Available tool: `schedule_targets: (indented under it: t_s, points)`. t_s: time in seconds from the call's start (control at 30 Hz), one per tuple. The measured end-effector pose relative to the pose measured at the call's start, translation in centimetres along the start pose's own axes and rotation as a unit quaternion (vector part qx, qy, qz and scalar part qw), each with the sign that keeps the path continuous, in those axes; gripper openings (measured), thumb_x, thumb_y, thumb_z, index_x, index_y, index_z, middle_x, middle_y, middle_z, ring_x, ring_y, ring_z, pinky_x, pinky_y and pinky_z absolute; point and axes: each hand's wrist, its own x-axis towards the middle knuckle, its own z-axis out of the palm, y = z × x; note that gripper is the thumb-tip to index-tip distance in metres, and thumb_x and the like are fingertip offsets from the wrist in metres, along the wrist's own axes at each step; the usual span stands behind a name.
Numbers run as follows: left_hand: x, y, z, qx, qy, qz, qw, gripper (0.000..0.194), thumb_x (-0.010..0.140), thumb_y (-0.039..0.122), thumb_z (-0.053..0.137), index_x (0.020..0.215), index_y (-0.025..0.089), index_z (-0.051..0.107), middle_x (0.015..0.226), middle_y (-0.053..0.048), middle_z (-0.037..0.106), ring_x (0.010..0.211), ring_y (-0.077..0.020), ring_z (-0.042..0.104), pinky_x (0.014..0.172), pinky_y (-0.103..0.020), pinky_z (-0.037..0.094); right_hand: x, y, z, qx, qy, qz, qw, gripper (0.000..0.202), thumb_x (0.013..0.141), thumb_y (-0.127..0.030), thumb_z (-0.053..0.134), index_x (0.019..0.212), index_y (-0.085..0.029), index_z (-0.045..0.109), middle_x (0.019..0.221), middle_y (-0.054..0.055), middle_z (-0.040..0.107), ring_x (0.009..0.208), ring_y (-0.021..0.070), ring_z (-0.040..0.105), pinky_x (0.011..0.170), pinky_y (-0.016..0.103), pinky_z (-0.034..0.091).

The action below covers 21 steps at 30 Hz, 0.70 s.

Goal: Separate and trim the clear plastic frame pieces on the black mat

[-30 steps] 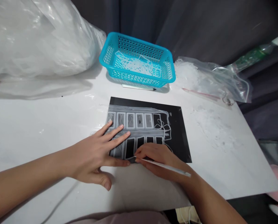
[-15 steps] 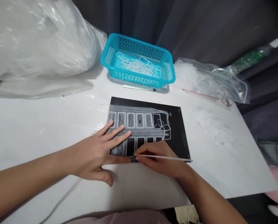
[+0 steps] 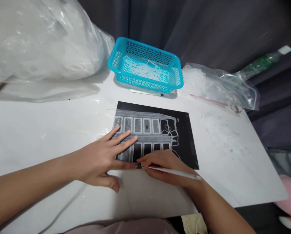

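A black sheet (image 3: 186, 139) lies flat on the white table, covered at its left and middle with white lines, bands and rows of outlined rectangles. My left hand (image 3: 102, 159) rests on its left side, fingers spread, palm down and thumb over the near edge. In my right hand (image 3: 163, 165) is a slim white pen (image 3: 177, 172), pinched between thumb and fingers. Its dark tip is low on the sheet at the near edge, close to my left index finger. My fingers hide part of the lower row of rectangles.
Beyond the sheet stands a blue plastic basket (image 3: 145, 85) holding white thin pieces. A big clear plastic bag (image 3: 50, 45) fills the back left. At the back right are a zip bag (image 3: 204, 81) of white bits and a green-labelled bottle (image 3: 259, 65). White scraps (image 3: 223, 136) lie on the right.
The pen has tilted, its rear end dropping lower, and my right fingertips have shifted slightly left. My left hand stays spread on the sheet. The whole view has shifted a little.
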Motion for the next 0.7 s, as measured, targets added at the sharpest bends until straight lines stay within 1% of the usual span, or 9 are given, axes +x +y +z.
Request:
schedule_targets:
  t_s: [0.13,0.27,0.33,0.43,0.53,0.6,0.7]
  points:
    - [-0.1,-0.1,-0.1,0.001,-0.009,0.002,1.000,0.066,0.075,0.067,0.058,0.135,0.040,0.047,0.156,-0.010,0.009,0.137,-0.0457,0.018,0.107,-0.065,0.004,0.1,-0.1,0.0,-0.028,-0.006,-0.008,1.000,0.016,0.093,-0.023,0.047,0.093,-0.022,0.063,0.110,0.002,0.070,0.093,0.0150,0.066,0.078,0.025,0.047]
    - [-0.1,-0.1,-0.1,0.003,-0.011,0.005,1.000,0.067,0.074,0.066,0.060,0.134,0.039,0.048,0.156,-0.011,0.010,0.137,-0.0452,0.018,0.108,-0.065,0.005,0.1,0.0,0.2,-0.081,-0.016,-0.028,0.996,0.016,0.092,-0.019,0.046,0.090,-0.021,0.062,0.112,0.004,0.069,0.090,0.0163,0.066,0.075,0.027,0.047]
    - [-0.1,-0.2,-0.1,0.003,-0.009,0.006,1.000,0.067,0.074,0.066,0.060,0.134,0.039,0.048,0.156,-0.011,0.011,0.137,-0.0446,0.018,0.108,-0.064,0.004,-0.1,0.1,0.3,-0.090,-0.017,-0.034,0.995,0.016,0.091,-0.016,0.047,0.093,-0.021,0.062,0.116,0.004,0.067,0.090,0.0155,0.064,0.076,0.026,0.047]
    - [-0.1,-0.2,-0.1,0.000,-0.009,0.005,1.000,0.066,0.075,0.065,0.060,0.134,0.039,0.048,0.156,-0.011,0.009,0.137,-0.0449,0.018,0.108,-0.065,0.004,-0.6,0.2,0.2,-0.093,-0.033,-0.040,0.994,0.018,0.092,-0.015,0.047,0.100,-0.022,0.062,0.122,0.004,0.063,0.097,0.0152,0.061,0.079,0.026,0.046]
    - [-0.1,-0.2,0.0,-0.003,-0.015,0.003,1.000,0.062,0.077,0.066,0.057,0.133,0.039,0.049,0.156,-0.011,0.006,0.137,-0.0462,0.019,0.107,-0.066,0.004,-0.8,0.1,0.3,-0.094,-0.041,-0.040,0.994,0.022,0.091,-0.015,0.047,0.105,-0.023,0.062,0.121,0.004,0.062,0.102,0.0171,0.060,0.082,0.028,0.046]
    - [0.0,-0.2,0.0,-0.002,-0.014,0.003,1.000,0.061,0.078,0.065,0.056,0.133,0.039,0.050,0.156,-0.012,0.005,0.136,-0.0470,0.019,0.106,-0.067,0.004,-0.8,0.0,0.5,-0.087,-0.035,-0.021,0.995,0.024,0.090,-0.015,0.047,0.107,-0.024,0.062,0.118,0.004,0.063,0.101,0.0174,0.060,0.083,0.028,0.046]
    - [0.0,-0.1,-0.1,0.000,-0.010,0.006,1.000,0.061,0.078,0.065,0.056,0.133,0.038,0.050,0.156,-0.011,0.005,0.136,-0.0472,0.019,0.106,-0.067,0.004,-0.7,0.2,1.1,-0.078,-0.022,0.040,0.996,0.026,0.092,-0.017,0.044,0.111,-0.025,0.061,0.112,0.003,0.066,0.096,0.0167,0.062,0.082,0.028,0.046]
